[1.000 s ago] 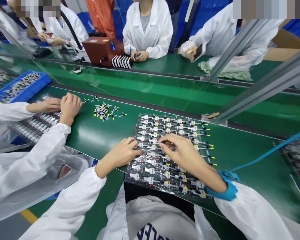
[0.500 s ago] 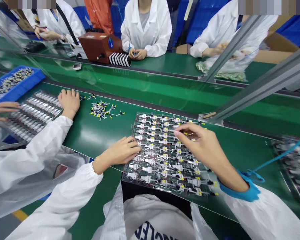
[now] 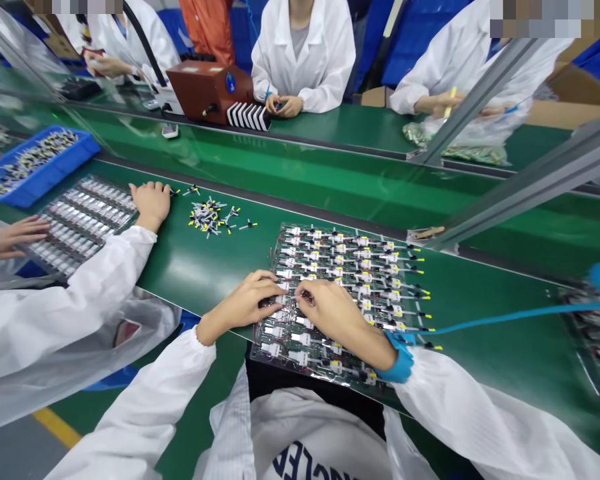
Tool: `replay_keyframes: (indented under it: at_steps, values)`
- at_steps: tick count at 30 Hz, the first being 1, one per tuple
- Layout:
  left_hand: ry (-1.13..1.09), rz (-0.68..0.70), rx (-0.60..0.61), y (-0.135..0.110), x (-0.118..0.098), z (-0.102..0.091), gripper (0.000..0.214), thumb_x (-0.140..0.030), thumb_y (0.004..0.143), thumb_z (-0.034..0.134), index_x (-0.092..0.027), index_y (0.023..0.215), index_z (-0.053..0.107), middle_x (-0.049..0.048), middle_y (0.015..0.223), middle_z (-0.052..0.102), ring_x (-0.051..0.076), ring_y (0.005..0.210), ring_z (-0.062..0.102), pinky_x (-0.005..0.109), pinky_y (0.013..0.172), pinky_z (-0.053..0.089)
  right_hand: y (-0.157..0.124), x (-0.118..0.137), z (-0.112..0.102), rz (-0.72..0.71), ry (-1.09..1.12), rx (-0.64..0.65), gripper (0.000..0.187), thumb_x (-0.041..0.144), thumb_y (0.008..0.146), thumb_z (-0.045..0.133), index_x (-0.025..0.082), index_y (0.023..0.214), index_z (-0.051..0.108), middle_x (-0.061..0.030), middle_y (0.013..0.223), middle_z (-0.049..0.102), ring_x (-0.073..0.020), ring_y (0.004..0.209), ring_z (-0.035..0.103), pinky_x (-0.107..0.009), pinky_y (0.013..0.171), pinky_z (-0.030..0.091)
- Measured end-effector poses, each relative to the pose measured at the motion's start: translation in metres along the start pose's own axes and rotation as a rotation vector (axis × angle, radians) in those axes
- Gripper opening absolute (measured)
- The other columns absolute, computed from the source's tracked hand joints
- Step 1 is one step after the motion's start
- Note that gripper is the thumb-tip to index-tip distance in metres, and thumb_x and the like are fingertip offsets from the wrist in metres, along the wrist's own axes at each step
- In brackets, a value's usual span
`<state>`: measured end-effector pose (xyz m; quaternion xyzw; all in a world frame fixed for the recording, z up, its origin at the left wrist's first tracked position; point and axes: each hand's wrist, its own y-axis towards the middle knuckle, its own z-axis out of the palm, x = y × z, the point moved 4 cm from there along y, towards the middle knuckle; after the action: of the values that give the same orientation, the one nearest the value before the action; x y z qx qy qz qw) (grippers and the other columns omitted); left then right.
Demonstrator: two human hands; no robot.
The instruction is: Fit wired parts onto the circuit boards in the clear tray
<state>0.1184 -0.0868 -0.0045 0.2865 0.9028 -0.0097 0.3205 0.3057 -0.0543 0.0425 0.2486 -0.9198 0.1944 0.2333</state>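
Wired modules (image 3: 350, 267): rows on a clear sheet (image 3: 258, 355), right under you.
Left hand (image 3: 245, 300): half curled, touching them, no clear hold.
Right hand (image 3: 333, 312): half curled too, can't tell if it's pinching anything.
Far left: loose yellow-tipped parts (image 3: 207, 217).

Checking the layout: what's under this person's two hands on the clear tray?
White connectors with thin wires sit in rows on the clear tray, running up to the left hand and right hand; what lies beneath them is covered.

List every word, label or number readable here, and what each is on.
Dark letters on the white garment at the bottom of the view: curved and cut off, perhaps "NGLE", uncertain.
Round blue sticker on the reddish-brown box: too small to read.
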Motion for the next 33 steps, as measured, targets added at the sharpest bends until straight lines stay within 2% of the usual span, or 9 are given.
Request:
replay_keyframes:
  at_steps: [4, 9, 12, 16, 25, 33]
  values:
    - [-0.024, -0.005, -0.005, 0.000, -0.001, 0.000, 0.023, -0.029, 0.096, 0.067, -0.023, 0.118, 0.071, 0.0073, 0.112, 0.072, 0.026, 0.125, 0.051, 0.045, 0.105, 0.048, 0.002, 0.003, 0.006, 0.026, -0.029, 0.048, 0.014, 0.019, 0.094, 0.059, 0.023, 0.096, 0.072, -0.0013, 0.087, 0.073, -0.0175, 0.078, 0.064, -0.027, 0.065, 0.033]
    - [-0.022, -0.008, -0.001, -0.001, -0.002, 0.002, 0.026, -0.029, 0.097, 0.065, -0.022, 0.121, 0.070, 0.0109, 0.118, 0.067, 0.026, 0.124, 0.052, 0.044, 0.104, 0.049, 0.003, 0.002, 0.014, -0.010, -0.029, 0.036, 0.014, 0.019, 0.096, 0.057, 0.023, 0.100, 0.071, -0.0010, 0.085, 0.073, -0.0172, 0.075, 0.064, -0.027, 0.066, 0.033]
    - [-0.002, 0.005, 0.006, -0.001, -0.004, 0.003, 0.032, -0.028, 0.098, 0.062, -0.021, 0.128, 0.067, 0.0119, 0.116, 0.065, 0.027, 0.124, 0.052, 0.044, 0.103, 0.049, 0.005, 0.002, 0.018, 0.001, -0.036, 0.043, 0.016, 0.020, 0.096, 0.057, 0.024, 0.102, 0.071, -0.0012, 0.087, 0.074, -0.0177, 0.077, 0.064, -0.027, 0.066, 0.032]
    - [0.024, 0.034, 0.015, -0.001, -0.005, 0.003, 0.027, -0.031, 0.100, 0.060, -0.021, 0.124, 0.069, 0.0106, 0.108, 0.066, 0.027, 0.124, 0.052, 0.045, 0.104, 0.048, 0.005, 0.003, 0.019, 0.031, -0.054, 0.068, 0.015, 0.021, 0.096, 0.057, 0.024, 0.101, 0.071, -0.0019, 0.090, 0.074, -0.0183, 0.079, 0.065, -0.027, 0.065, 0.031]
    - [0.003, -0.006, 0.000, -0.004, -0.007, 0.005, 0.031, -0.029, 0.101, 0.058, -0.024, 0.131, 0.065, 0.0100, 0.113, 0.066, 0.026, 0.125, 0.052, 0.045, 0.105, 0.048, 0.004, 0.003, 0.019, 0.001, -0.058, 0.051, 0.014, 0.019, 0.097, 0.056, 0.023, 0.102, 0.069, -0.0023, 0.102, 0.075, -0.0189, 0.088, 0.068, -0.028, 0.070, 0.035]
    - [0.003, -0.015, -0.018, -0.005, -0.007, 0.007, 0.027, -0.031, 0.102, 0.057, -0.022, 0.126, 0.066, 0.0103, 0.113, 0.066, 0.026, 0.125, 0.052, 0.044, 0.106, 0.047, 0.005, 0.003, 0.024, 0.002, -0.088, 0.057, 0.018, 0.023, 0.101, 0.052, 0.021, 0.103, 0.069, -0.0039, 0.106, 0.075, -0.0200, 0.091, 0.069, -0.029, 0.070, 0.036]
